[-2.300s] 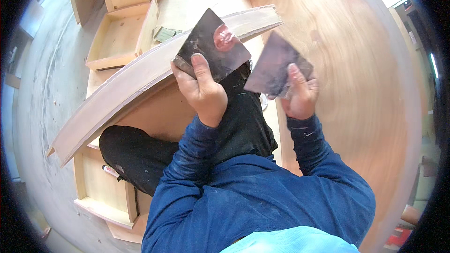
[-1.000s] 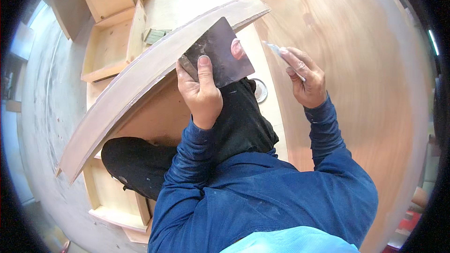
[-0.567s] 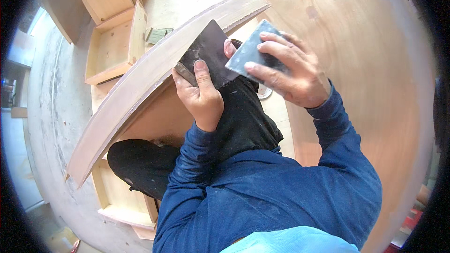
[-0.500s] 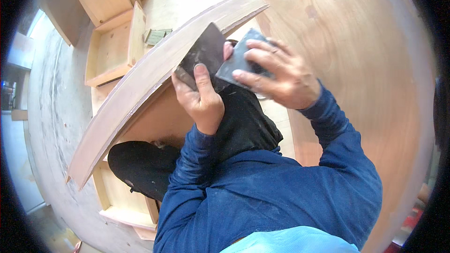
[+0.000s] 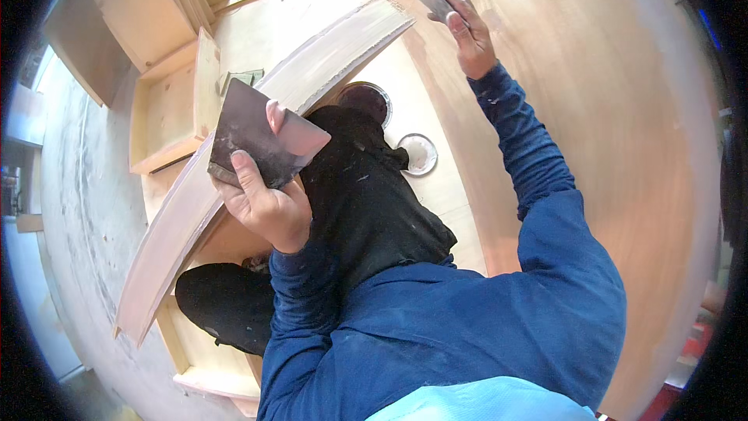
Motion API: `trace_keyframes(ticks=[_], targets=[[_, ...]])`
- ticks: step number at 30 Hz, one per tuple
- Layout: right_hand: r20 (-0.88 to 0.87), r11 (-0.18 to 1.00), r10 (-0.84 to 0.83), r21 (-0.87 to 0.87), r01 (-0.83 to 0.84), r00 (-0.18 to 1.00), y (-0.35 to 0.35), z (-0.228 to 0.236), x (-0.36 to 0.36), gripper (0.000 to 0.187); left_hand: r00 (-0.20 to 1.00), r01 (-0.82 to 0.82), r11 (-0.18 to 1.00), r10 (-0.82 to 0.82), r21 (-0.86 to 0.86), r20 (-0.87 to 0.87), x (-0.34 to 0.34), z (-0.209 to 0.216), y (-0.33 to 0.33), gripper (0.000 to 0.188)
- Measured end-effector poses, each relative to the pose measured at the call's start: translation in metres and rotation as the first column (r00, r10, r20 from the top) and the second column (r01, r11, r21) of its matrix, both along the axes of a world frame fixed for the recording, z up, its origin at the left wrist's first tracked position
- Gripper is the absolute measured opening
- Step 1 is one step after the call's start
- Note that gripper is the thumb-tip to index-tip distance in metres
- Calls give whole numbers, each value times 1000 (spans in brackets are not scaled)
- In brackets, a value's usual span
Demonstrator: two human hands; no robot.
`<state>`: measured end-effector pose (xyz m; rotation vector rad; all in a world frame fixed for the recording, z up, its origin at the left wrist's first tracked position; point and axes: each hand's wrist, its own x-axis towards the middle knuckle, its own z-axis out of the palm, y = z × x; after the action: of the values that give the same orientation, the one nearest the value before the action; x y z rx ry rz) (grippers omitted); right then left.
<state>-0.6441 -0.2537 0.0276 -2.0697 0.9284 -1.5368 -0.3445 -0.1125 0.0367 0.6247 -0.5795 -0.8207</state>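
My left hand (image 5: 273,210) is closed on a flat dark putty scraper (image 5: 248,121), thumb lying on its face. A dab of pinkish putty (image 5: 274,114) sits near the top of that blade. Up and to the right, my right hand (image 5: 474,43) grips a second grey putty scraper (image 5: 433,0), held tilted over the large wooden panel and apart from everything else. A long curved wooden piece (image 5: 343,47), coated pale pinkish white along its broad edge, slants across in front of my legs. Part of it is hidden behind the left scraper and hand.
By my knee stand a round tub (image 5: 383,97) with dark contents and a round lid (image 5: 419,154) smeared white. Wooden drawer boxes (image 5: 167,109) are at the left, with a small green pad (image 5: 248,76) beside them. A large wooden panel (image 5: 592,187) fills the right side.
My hands have moved apart. The left scraper went left and now shows a pinkish dab; the right one swung up and away to the right. The tub and lid have come into view.
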Motion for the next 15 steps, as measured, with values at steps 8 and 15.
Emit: trace_keyframes(ticks=[8, 15], targets=[[-121, 990, -27, -142, 10, 992, -29, -19, 19, 37, 999, -33, 999, 32, 43, 16, 3, -6, -4, 27], [-390, 978, -127, -202, 50, 912, -15, -17, 13, 38, 999, -35, 992, 35, 117, 4, 0, -4, -4, 28]])
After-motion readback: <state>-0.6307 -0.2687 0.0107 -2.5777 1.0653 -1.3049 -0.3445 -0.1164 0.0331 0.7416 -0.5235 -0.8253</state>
